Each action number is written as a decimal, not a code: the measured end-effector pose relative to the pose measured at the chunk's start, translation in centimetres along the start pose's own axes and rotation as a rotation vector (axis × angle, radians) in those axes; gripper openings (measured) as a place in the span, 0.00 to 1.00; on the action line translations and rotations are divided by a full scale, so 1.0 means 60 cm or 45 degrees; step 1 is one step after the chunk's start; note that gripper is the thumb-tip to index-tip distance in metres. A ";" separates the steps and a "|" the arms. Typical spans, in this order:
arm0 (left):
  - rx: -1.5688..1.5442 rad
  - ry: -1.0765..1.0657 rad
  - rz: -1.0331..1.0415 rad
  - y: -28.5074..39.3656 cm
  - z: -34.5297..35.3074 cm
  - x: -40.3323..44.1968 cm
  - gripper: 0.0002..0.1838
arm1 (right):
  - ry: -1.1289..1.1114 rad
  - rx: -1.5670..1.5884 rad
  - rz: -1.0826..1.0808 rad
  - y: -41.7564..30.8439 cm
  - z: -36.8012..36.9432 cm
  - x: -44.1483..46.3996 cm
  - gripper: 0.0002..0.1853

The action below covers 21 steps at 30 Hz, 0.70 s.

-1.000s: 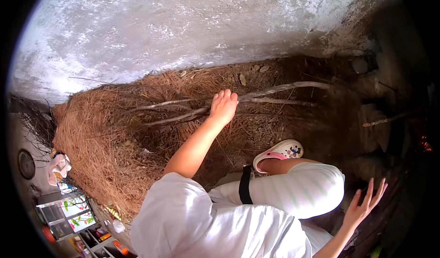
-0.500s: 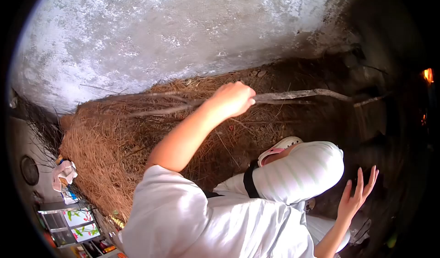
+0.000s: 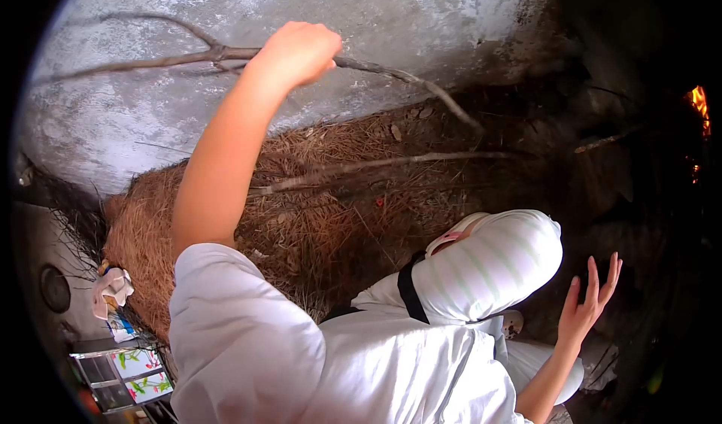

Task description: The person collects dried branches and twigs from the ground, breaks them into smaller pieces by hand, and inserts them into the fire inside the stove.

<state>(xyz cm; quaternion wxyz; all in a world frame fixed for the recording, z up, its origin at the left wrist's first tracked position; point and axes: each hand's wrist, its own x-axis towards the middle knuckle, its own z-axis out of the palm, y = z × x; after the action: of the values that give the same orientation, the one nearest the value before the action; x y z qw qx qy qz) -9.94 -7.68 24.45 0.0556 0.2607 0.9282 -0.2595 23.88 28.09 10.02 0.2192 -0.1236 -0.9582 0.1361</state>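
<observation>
My left hand (image 3: 304, 51) is raised in front of the wall, its fingers wrapped round a dark forked branch (image 3: 169, 60). The branch's fork points left, and its thinner end bends down to the right. My right hand (image 3: 588, 303) is at the lower right beside my bent knee, with its fingers spread and nothing in it. Below the held branch, a long thin stick (image 3: 391, 162) lies over brown dry needles (image 3: 308, 221).
A rough grey wall (image 3: 406, 18) rises behind the needles. Flames (image 3: 700, 104) burn at the far right, with a short stick (image 3: 602, 142) to their left. Dark twigs (image 3: 79, 213), a cloth (image 3: 111, 291) and a framed panel (image 3: 124, 375) are at the left.
My left hand has moved up and left, lifting the forked branch away from the needles and the other stick. My right hand remains spread. The flames show more fully at the right.
</observation>
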 end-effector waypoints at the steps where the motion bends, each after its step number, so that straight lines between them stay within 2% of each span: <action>1: 0.000 -0.005 0.005 -0.023 0.032 0.021 0.10 | -0.007 0.015 0.014 0.001 0.004 -0.002 0.21; 4: 0.015 0.114 0.122 -0.074 0.172 0.054 0.08 | -0.090 -0.023 0.080 0.008 0.012 -0.007 0.21; 6: -0.077 0.636 0.169 -0.090 0.261 0.053 0.09 | -0.109 -0.040 0.084 0.016 0.016 -0.009 0.21; 7: -0.118 0.692 0.143 -0.086 0.286 0.046 0.12 | -0.120 -0.050 0.089 0.019 0.020 -0.010 0.21; 8: -0.125 0.681 0.142 -0.084 0.310 0.037 0.12 | -0.132 -0.052 0.087 0.021 0.024 -0.011 0.21; 11: -0.300 0.459 -0.103 -0.068 0.340 -0.008 0.13 | -0.156 -0.036 0.111 0.022 0.036 -0.010 0.20; 15: -0.449 0.322 -0.154 -0.075 0.403 -0.055 0.14 | -0.221 -0.031 0.109 0.016 0.051 -0.005 0.20; 17: -0.722 0.163 -0.228 -0.080 0.429 -0.070 0.15 | -0.239 -0.043 0.105 0.010 0.055 -0.001 0.21; 18: -0.730 0.157 -0.224 -0.085 0.458 -0.074 0.15 | -0.251 -0.035 0.118 0.006 0.057 0.001 0.21; 20: -0.150 0.563 -0.479 -0.090 0.516 -0.079 0.17 | -0.266 -0.035 0.127 0.000 0.058 0.004 0.21; 21: -0.044 0.575 -0.600 -0.079 0.509 -0.080 0.17 | -0.276 -0.049 0.119 -0.001 0.059 0.006 0.21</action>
<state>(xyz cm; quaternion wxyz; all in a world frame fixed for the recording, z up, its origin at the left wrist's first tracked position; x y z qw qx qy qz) -9.26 -28.91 1.53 -0.2089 0.0885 0.9562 -0.1851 21.94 27.39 7.11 0.1052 -0.1569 -0.9719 0.1404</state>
